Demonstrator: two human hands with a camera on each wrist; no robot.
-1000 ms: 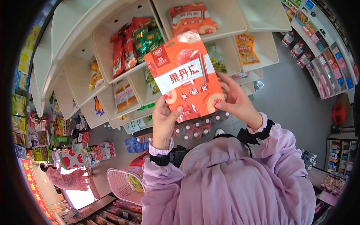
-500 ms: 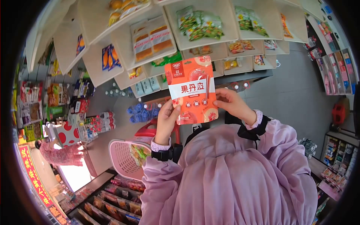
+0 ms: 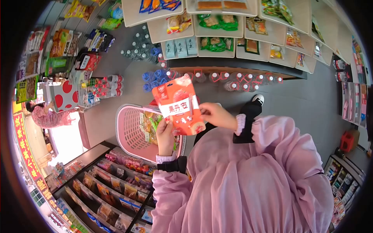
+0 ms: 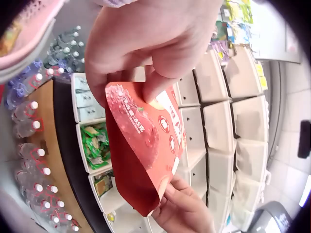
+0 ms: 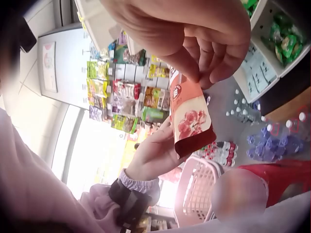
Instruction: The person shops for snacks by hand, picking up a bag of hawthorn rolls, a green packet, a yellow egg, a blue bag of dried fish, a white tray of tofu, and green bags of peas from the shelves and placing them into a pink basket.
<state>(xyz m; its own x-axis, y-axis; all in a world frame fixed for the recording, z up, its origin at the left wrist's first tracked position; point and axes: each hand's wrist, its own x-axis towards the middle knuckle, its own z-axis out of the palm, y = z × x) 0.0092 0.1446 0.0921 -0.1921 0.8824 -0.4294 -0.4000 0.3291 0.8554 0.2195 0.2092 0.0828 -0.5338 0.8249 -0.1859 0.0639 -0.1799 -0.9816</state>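
Both hands hold an orange-red snack pouch (image 3: 176, 106) with a white label band, tilted, over the right edge of a pink basket (image 3: 121, 128) in the head view. The left hand (image 3: 165, 138) pinches the pouch's lower left corner. At its right edge, the right hand (image 3: 218, 115) grips it between thumb and fingers. In the left wrist view the left thumb and fingers pinch one end of the pouch (image 4: 141, 126). Seen from the right wrist, the right fingertips pinch the pouch's (image 5: 192, 114) upper part. Several green and yellow packets (image 3: 149, 126) lie in the basket.
White bins (image 3: 217, 52) of packaged snacks rise ahead, with capped bottles (image 3: 243, 82) along their base. Blue bottles (image 3: 153, 77) stand left of those. A dark rack (image 3: 105, 190) of packets is at lower left, and another person (image 3: 50, 116) is at far left.
The hands and pouch have moved left and down, near the basket. The view has turned, so the basket and lower-left rack show more fully and the bins sit higher.
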